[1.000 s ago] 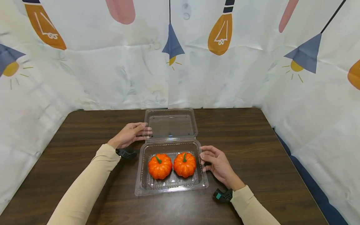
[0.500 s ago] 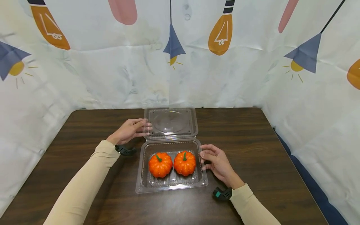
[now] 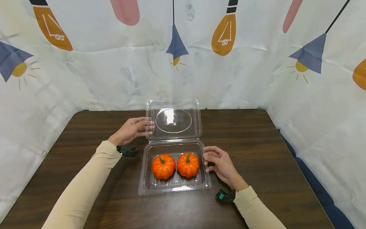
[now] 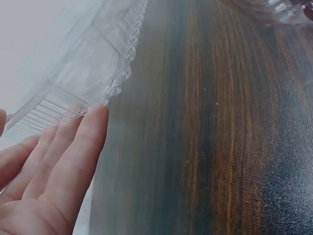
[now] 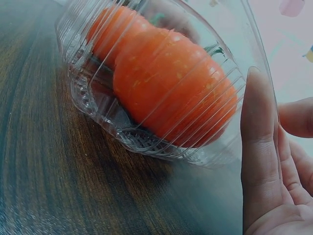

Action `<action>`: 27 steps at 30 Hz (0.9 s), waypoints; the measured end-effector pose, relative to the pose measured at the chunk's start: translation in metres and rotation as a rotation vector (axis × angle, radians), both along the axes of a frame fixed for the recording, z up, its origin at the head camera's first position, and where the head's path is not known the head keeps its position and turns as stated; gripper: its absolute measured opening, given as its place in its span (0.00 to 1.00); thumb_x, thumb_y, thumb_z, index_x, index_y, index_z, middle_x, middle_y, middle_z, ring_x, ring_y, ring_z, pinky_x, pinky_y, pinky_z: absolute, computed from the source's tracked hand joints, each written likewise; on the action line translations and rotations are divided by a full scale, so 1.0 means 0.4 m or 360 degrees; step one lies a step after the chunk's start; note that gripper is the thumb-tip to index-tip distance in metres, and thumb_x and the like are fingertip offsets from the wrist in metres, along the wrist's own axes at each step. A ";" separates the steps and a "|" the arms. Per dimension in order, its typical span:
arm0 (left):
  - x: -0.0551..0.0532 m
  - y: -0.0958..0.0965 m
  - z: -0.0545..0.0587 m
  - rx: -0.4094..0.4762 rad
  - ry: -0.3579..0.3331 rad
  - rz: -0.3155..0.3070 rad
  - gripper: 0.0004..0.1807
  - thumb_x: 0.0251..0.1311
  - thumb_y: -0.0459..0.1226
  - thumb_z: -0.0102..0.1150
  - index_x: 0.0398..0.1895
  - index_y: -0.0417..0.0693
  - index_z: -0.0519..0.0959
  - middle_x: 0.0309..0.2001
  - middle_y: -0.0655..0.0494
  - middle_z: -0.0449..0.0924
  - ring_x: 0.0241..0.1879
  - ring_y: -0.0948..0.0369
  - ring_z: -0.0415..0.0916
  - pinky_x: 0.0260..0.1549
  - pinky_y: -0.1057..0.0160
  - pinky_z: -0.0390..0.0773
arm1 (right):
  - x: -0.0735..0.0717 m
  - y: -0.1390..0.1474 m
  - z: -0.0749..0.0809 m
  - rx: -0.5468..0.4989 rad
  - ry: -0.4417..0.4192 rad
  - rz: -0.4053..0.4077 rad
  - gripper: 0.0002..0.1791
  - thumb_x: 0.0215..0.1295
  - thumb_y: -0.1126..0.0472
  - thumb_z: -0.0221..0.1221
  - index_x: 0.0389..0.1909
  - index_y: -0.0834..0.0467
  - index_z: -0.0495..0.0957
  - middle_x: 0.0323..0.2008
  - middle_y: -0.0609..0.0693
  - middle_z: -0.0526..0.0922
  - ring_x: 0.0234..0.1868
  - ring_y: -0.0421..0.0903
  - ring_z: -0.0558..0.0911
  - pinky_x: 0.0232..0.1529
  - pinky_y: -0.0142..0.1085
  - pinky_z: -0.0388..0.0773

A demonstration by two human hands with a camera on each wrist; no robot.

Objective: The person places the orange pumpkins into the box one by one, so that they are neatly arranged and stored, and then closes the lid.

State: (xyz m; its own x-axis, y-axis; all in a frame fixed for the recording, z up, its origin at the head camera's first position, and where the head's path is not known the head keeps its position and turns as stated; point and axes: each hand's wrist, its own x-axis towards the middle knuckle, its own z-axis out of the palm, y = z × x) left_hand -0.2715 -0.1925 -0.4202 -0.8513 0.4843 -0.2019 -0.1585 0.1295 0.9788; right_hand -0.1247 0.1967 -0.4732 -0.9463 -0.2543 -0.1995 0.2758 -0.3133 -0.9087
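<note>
A clear plastic clamshell container (image 3: 144,178) sits on the table with two small orange pumpkins side by side in its base, the left pumpkin (image 3: 163,167) and the right pumpkin (image 3: 187,165). Its hinged lid (image 3: 173,121) leans up and back behind the base. My left hand (image 3: 131,129) holds the lid's left edge; its fingers lie behind the clear plastic, and in the left wrist view the fingertips touch the ribbed side. At the base's right rim, my right hand (image 3: 222,165) pinches the edge between thumb (image 5: 297,117) and fingers.
The dark wood-grain table (image 3: 114,203) has a fabric backdrop (image 3: 114,79) printed with lamps and bulbs behind it and at both sides. Dark blue cloth (image 3: 314,187) shows beyond the right table edge. Black straps sit on both wrists.
The lid has swung up from lying nearly flat to a raised tilt, and my left hand has risen with it. My right hand and the pumpkins have stayed about where they were.
</note>
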 end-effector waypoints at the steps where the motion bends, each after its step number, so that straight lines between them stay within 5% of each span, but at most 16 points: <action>1: 0.000 0.000 0.004 0.0005 0.0007 0.0000 0.31 0.83 0.39 0.40 0.80 0.31 0.52 0.78 0.31 0.59 0.56 0.69 0.82 0.58 0.61 0.85 | 0.000 0.000 0.000 -0.0003 0.0001 -0.0001 0.13 0.72 0.67 0.61 0.54 0.54 0.76 0.34 0.42 0.86 0.29 0.39 0.82 0.27 0.32 0.87; 13: 0.012 0.005 0.034 -0.0005 0.0083 0.0021 0.28 0.83 0.39 0.41 0.78 0.32 0.58 0.76 0.29 0.61 0.57 0.68 0.83 0.56 0.62 0.86 | 0.001 0.000 0.002 -0.0025 0.0017 0.0007 0.13 0.72 0.67 0.61 0.54 0.54 0.76 0.34 0.41 0.86 0.29 0.38 0.82 0.26 0.32 0.87; 23: 0.029 0.006 0.049 -0.0026 0.0111 0.0086 0.30 0.82 0.43 0.45 0.78 0.36 0.60 0.69 0.46 0.74 0.58 0.69 0.83 0.56 0.61 0.86 | 0.002 -0.001 0.002 0.0004 0.0001 0.0002 0.15 0.71 0.66 0.62 0.55 0.55 0.75 0.34 0.42 0.85 0.29 0.39 0.82 0.26 0.33 0.87; 27: 0.035 0.006 0.053 -0.0030 0.0126 0.0109 0.33 0.81 0.47 0.47 0.78 0.37 0.60 0.72 0.42 0.72 0.58 0.69 0.83 0.56 0.62 0.86 | 0.003 -0.001 0.001 0.0004 0.0010 0.0004 0.15 0.71 0.66 0.62 0.56 0.56 0.75 0.34 0.42 0.85 0.29 0.39 0.82 0.26 0.33 0.87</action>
